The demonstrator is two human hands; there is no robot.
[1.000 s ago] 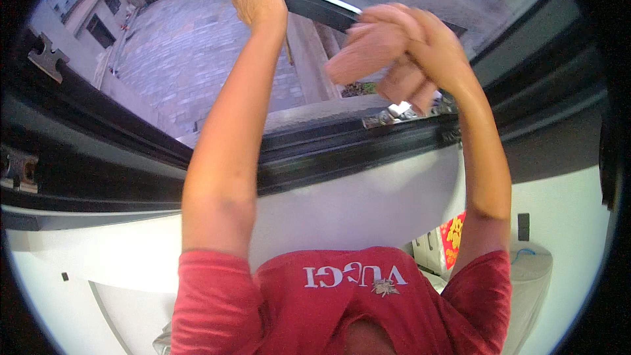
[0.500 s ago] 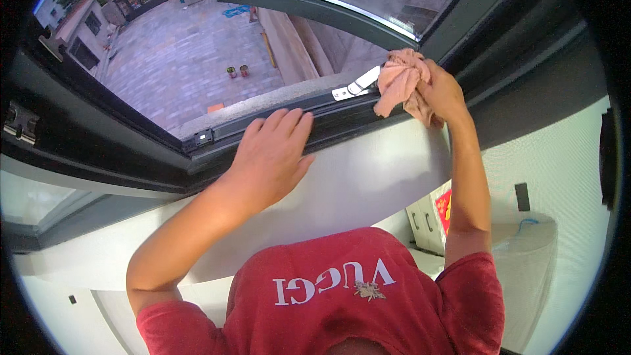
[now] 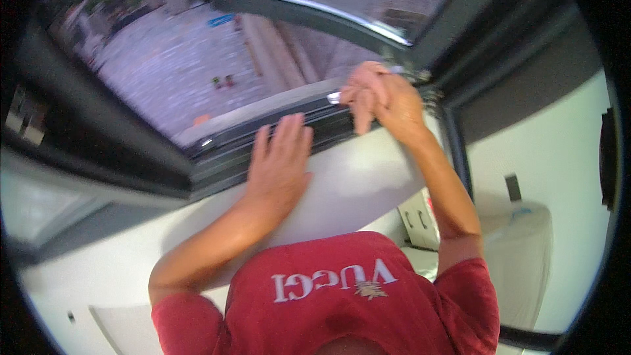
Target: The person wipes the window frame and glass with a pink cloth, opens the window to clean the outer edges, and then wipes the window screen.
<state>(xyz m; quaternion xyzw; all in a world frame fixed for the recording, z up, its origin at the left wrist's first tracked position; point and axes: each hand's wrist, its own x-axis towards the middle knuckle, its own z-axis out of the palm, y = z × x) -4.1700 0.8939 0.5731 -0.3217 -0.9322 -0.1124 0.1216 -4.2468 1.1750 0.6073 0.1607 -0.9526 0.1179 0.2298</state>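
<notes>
A crumpled pink cloth [image 3: 365,87] is gripped in my right hand [image 3: 402,106], which presses it on the bottom track of a dark window frame [image 3: 322,137]. Under the cloth sits a metal hinge arm, of which only a short bright end [image 3: 334,98] shows. My left hand [image 3: 279,161] lies flat, its fingers stretched onto the lower frame and its palm over the white sill [image 3: 355,164]. The hinged window sash [image 3: 315,14] stands swung outward beyond my right hand.
Outside, far below, is a paved yard [image 3: 158,69] with a low wall. A metal catch [image 3: 26,117] sits on the left frame. At the right, a white cabinet [image 3: 420,220] and a covered bulky object [image 3: 513,263] stand inside the room.
My right hand has moved the cloth left along the track, covering more of the hinge arm. My left hand has flattened and shifted slightly. The view has tilted a little.
</notes>
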